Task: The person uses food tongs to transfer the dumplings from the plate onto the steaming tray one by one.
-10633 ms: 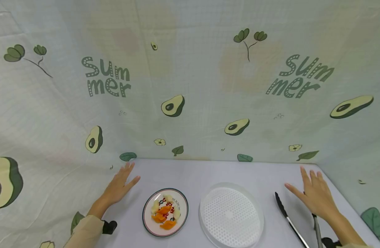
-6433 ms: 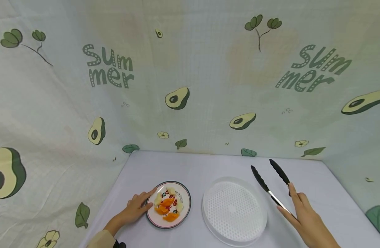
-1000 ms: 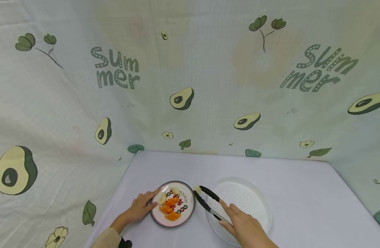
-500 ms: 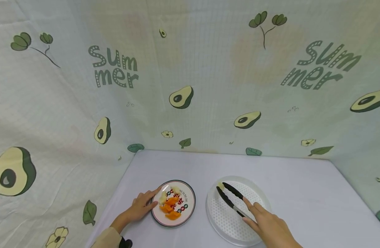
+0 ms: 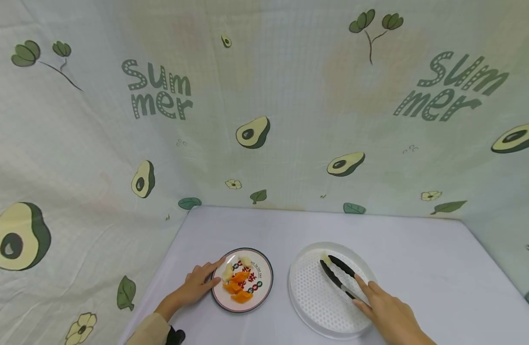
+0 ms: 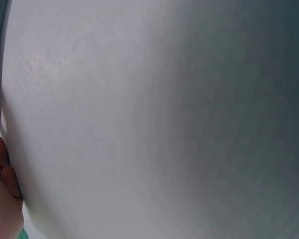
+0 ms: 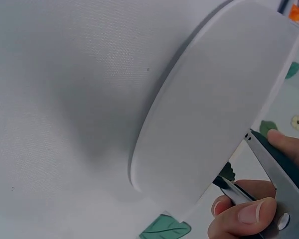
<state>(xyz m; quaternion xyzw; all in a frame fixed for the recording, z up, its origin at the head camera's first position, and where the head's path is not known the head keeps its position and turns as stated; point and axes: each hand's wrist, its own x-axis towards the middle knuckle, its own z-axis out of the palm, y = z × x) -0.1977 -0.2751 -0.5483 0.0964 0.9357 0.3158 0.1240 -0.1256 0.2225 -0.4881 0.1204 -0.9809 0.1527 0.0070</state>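
My right hand [image 5: 391,314] grips black-tipped metal tongs [image 5: 339,281] over a round white perforated tray [image 5: 305,297]. A small pale-yellow food piece [image 5: 326,259] sits between the tong tips, above the tray's far half. In the right wrist view, thumb and fingers hold the metal tong arms [image 7: 284,199] beside the tray's smooth wall [image 7: 204,99]. My left hand [image 5: 194,287] rests at the left rim of a patterned plate [image 5: 264,287], index finger and thumb spread along it. Pale pieces [image 5: 227,273] and orange pieces [image 5: 242,296] lie on the plate.
Plate and tray stand side by side, a narrow gap between them, on a white-covered table [image 5: 419,258]. Behind and at the left hangs a pale cloth [image 5: 290,96] printed with avocados and leaves.
The right hand has carried the tongs and pale piece rightward from between plate and tray to over the tray. Earlier, the tongs lay on the table and the left hand was off the plate.
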